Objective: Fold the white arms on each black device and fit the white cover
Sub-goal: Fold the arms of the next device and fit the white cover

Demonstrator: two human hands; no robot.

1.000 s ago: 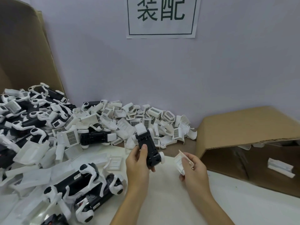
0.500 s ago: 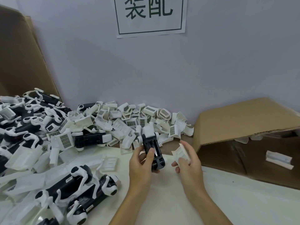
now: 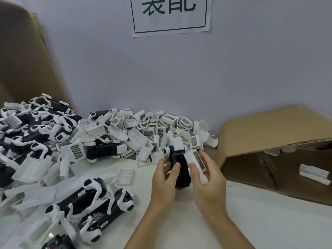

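Centre frame: left hand [image 3: 164, 177] grips black device [image 3: 179, 169] upright, long axis vertical; right hand [image 3: 206, 175] pinches white cover [image 3: 195, 159], touching the device's right side.

Even, soft, dim-ish indoor light, faint shadows, slight overall softness, wide-angle bending toward the edges.

A black device [image 3: 180, 166], near upright with white arms folded, touches a grid-patterned white cover [image 3: 195, 159] on its right.
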